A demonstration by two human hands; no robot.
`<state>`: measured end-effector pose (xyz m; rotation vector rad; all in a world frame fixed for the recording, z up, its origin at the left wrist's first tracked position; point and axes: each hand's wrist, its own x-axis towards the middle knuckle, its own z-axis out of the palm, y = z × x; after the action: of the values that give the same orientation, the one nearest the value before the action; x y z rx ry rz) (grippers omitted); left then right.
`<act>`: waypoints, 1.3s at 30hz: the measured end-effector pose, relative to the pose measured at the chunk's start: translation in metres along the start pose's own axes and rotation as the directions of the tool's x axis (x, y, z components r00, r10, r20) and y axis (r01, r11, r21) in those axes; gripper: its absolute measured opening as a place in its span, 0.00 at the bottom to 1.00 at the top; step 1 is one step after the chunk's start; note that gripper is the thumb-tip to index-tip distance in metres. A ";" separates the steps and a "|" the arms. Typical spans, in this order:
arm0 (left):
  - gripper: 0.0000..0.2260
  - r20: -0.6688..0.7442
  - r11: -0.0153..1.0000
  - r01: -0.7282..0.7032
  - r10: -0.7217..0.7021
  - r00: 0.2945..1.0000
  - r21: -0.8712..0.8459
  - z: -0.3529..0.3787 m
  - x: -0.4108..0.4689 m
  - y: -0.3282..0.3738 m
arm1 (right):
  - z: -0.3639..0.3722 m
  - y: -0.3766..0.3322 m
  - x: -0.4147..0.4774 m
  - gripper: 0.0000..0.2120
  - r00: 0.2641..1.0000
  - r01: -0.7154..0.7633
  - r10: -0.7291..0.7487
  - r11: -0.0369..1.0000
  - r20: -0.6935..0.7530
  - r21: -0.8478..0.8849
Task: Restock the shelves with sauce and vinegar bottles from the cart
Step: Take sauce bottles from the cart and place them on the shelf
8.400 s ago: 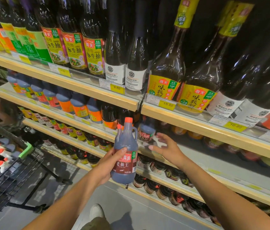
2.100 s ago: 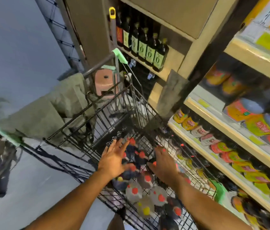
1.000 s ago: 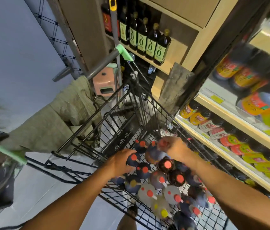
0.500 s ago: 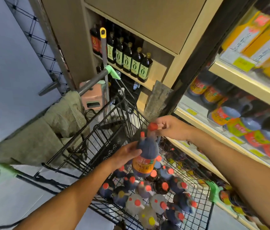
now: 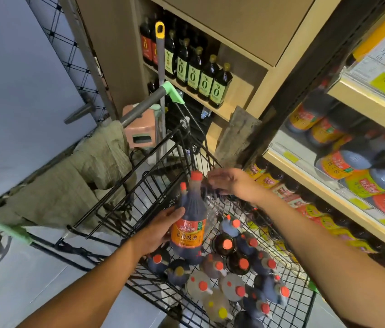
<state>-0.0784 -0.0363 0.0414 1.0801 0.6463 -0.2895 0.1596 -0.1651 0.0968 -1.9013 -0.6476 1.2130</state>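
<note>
A dark sauce bottle [image 5: 188, 223] with an orange label and a red cap is held upright above the black wire cart [image 5: 125, 200]. My left hand [image 5: 160, 229] grips its body from the left. My right hand [image 5: 228, 183] hovers just right of the bottle's neck with fingers spread, not holding it. Several more red-capped and yellow-capped bottles [image 5: 236, 275] stand in the cart basket below. The shelves [image 5: 342, 204] on the right carry rows of sauce bottles with orange and red labels.
An olive cloth bag [image 5: 68, 183] hangs on the cart's left side. A pink stool [image 5: 139, 129] and a grey pole with a yellow tip [image 5: 160, 74] stand behind the cart handle [image 5: 149, 100]. Dark bottles with green labels [image 5: 201, 76] fill a wooden shelf further back.
Both hands reached into the cart and lifted out the orange-labelled bottle. My right hand has since let go of its cap and moved right, while my left hand keeps hold.
</note>
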 end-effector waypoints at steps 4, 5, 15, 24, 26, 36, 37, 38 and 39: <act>0.48 -0.080 0.998 0.037 -0.041 0.996 -0.048 -0.024 -0.001 -0.014 | 0.016 0.087 0.024 0.07 0.967 -0.202 0.209 0.977 -0.147 0.066; 0.49 -0.123 0.997 0.043 -0.050 0.991 -0.064 -0.029 0.000 -0.016 | 0.023 0.105 0.025 0.03 0.951 -0.257 0.257 0.966 -0.170 0.020; 0.24 -0.285 1.000 -0.023 0.020 0.958 -0.007 -0.049 0.007 -0.028 | 0.093 0.198 0.059 0.38 0.884 -0.436 0.466 0.787 -0.044 -0.436; 0.26 -0.244 0.999 0.045 -0.048 0.969 -0.018 -0.067 0.029 -0.045 | 0.112 0.240 0.118 0.56 0.962 -0.225 0.272 0.769 -0.011 -0.598; 0.31 -0.227 0.999 0.035 -0.038 0.973 -0.017 -0.068 0.033 -0.050 | 0.113 0.247 0.130 0.57 0.971 -0.168 0.238 0.755 0.026 -0.634; 0.29 -0.237 1.000 -0.015 0.008 0.971 -0.028 -0.076 0.046 -0.062 | 0.115 0.279 0.149 0.57 0.993 -0.079 0.112 0.821 0.023 -0.565; 0.29 -0.244 1.000 -0.013 0.006 0.970 -0.028 -0.077 0.047 -0.063 | 0.117 0.279 0.150 0.57 0.994 -0.087 0.108 0.829 0.006 -0.553; 0.28 -0.246 1.000 -0.012 0.005 0.969 -0.027 -0.077 0.048 -0.064 | 0.119 0.283 0.151 0.55 0.995 -0.083 0.096 0.838 -0.002 -0.539; 0.27 -0.242 0.999 -0.013 0.005 0.970 -0.030 -0.077 0.049 -0.065 | 0.121 0.283 0.151 0.54 0.996 -0.084 0.091 0.844 -0.012 -0.529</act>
<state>-0.1006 0.0068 -0.0596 1.0970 0.8608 -0.1396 0.1158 -0.1732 -0.2431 -2.4013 -0.9928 1.1836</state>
